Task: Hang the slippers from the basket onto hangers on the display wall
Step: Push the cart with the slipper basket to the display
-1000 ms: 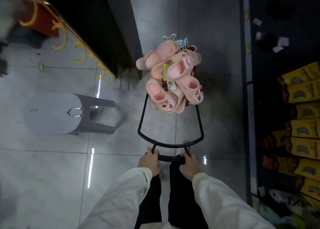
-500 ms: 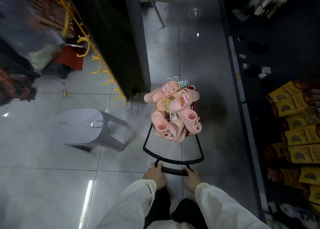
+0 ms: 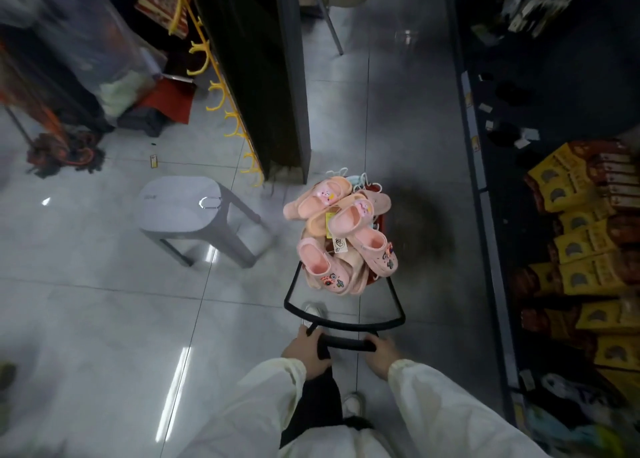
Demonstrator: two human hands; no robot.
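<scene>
A pile of pink slippers [image 3: 341, 230] fills a red basket [image 3: 380, 219] on the tiled floor ahead of me. A long black handle [image 3: 346, 343] runs from the basket back to me. My left hand [image 3: 306, 352] grips the left end of the handle bar and my right hand [image 3: 382, 353] grips its right end. White hangers [image 3: 363, 178] poke out at the far side of the pile. A row of yellow hooks [image 3: 228, 111] lines the edge of the dark display wall [image 3: 256, 76] to the upper left.
A grey plastic stool [image 3: 194, 211] stands left of the basket. Shelves with yellow packages [image 3: 581, 249] run along the right side of the aisle. Red and orange goods [image 3: 62, 146] lie on the floor at the far left.
The view has tilted up and forward, so the basket, stool and hooks sit lower in frame. Both hands keep their grip on the handle.
</scene>
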